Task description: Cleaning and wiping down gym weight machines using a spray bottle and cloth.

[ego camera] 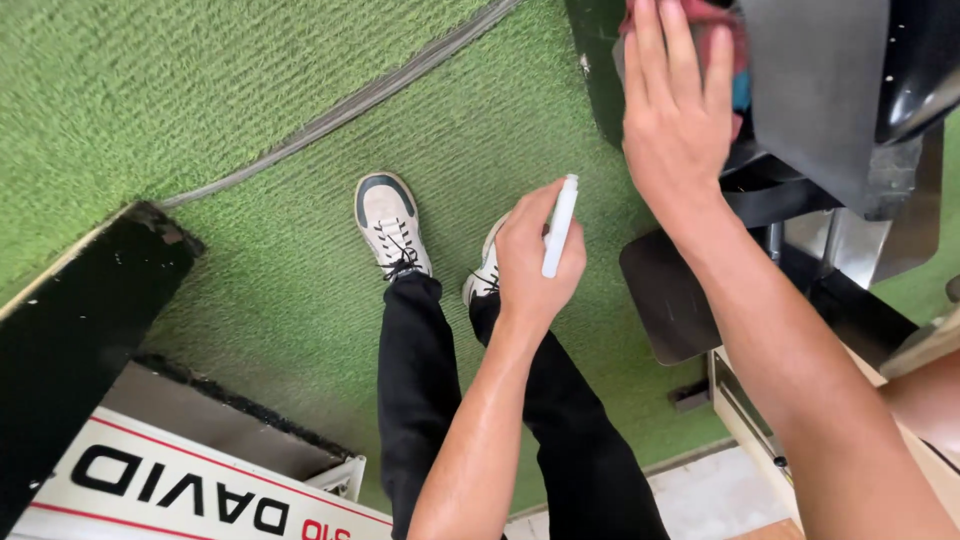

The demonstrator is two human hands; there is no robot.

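Left hand: the left hand point(535, 255) is curled shut around a white marker point(560, 226), held out over the floor in front of the person's legs.
White marker: slim white barrel, gripped near its lower half; the upper end sticks out past the fingers and points up toward the right hand.
Right hand: the right hand point(678, 105) lies flat, fingers spread and straight — palm pressed on a pink cloth point(712, 22) at the top edge of the view. It clamps nothing.
Pink cloth: only a small part shows past the fingers, on top of a dark machine point(830, 95); its full shape cannot be told.
Dark machine: grey and black panels at upper right, with a black flat plate point(668, 300) low beside it, near the right forearm.
Floor: green artificial turf point(250, 120), with a grey cable point(330, 115) running across it diagonally.
Feet: two white sneakers point(392, 225) with dark laces, below black trousers point(415, 390) — the left hand hovers above the nearer shoe.
Lower left: a black board point(70, 320) and a white sign with lettering point(170, 480), well apart from both hands.
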